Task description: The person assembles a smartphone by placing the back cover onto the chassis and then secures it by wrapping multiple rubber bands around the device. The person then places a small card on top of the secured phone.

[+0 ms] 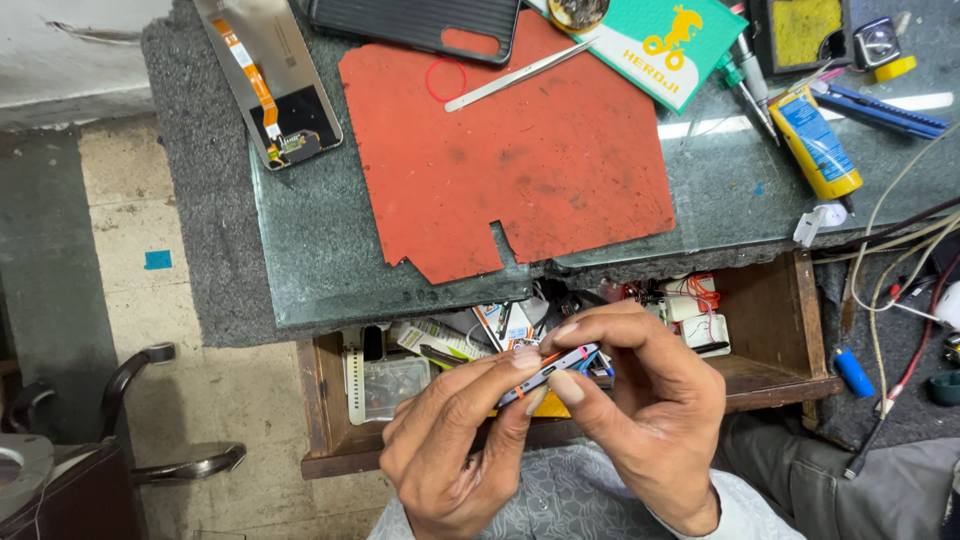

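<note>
- the left hand (455, 440) and the right hand (650, 415) meet over the open wooden drawer (775, 330), low in the middle of the view.
- between them sits a phone (548, 372), seen edge-on, tilted, with its bluish side frame showing and orange rubber bands around it.
- the left grip is clenched on the phone: the thumb and forefinger pinch its lower left end.
- the right grip is also grasping the phone: the forefinger lies over its top edge and the thumb presses from below near the middle.
- the drawer under the hands is crowded with small packets, a clear plastic box (392, 382) and loose wires.
- on the tabletop (320, 260), which has a glass sheet on it, lies a red mat (520, 150), with metal tweezers (520, 75) and a red rubber band (446, 79) on it.
- a detached phone screen (268, 75) with an orange flex strip lies at the top left, well apart from the hands.
- a yellow glue tube (815, 140) rests at the right, near a blue tool (880, 108).
</note>
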